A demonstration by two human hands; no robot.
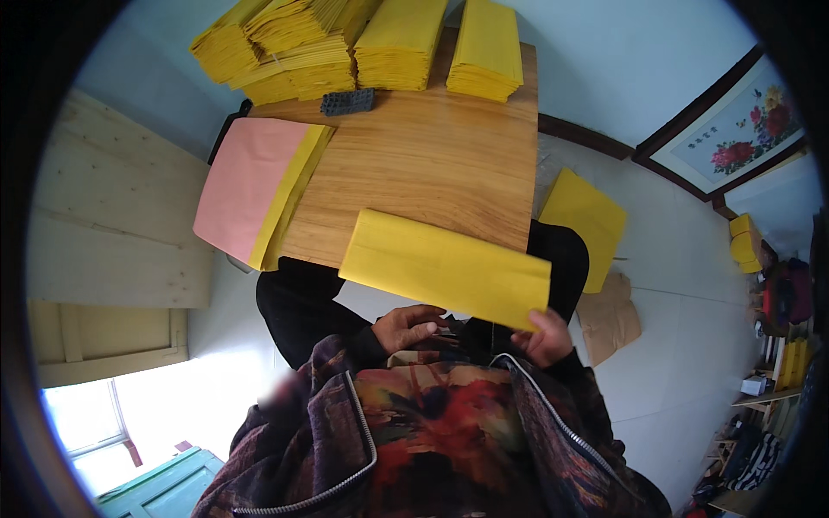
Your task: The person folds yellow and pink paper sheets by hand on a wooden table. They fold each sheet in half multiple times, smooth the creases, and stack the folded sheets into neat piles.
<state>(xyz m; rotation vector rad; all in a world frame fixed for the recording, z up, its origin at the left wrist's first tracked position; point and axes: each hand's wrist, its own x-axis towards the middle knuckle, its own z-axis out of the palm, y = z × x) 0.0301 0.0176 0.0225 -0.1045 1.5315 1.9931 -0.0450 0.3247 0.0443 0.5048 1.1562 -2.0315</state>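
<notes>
A long folded yellow paper sheet [445, 268] lies slanted over the table's near edge, its right end out past the table. My right hand [546, 341] pinches the near right corner of this sheet. In front of my body, just below the sheet's near edge, my left hand [408, 329] is held apart from it, with its fingers stretched out and nothing in them. To the left lies a stack of sheets [250, 181], pink on top with a yellow band along the right side, reaching over the table's left edge.
Thick stacks of folded yellow paper [397, 43] stand along the far side of the wooden table [423, 147]. A dark grey ridged block [347, 102] sits before them. Yellow paper [587, 220] and brown paper [611, 319] lie on the floor at the right.
</notes>
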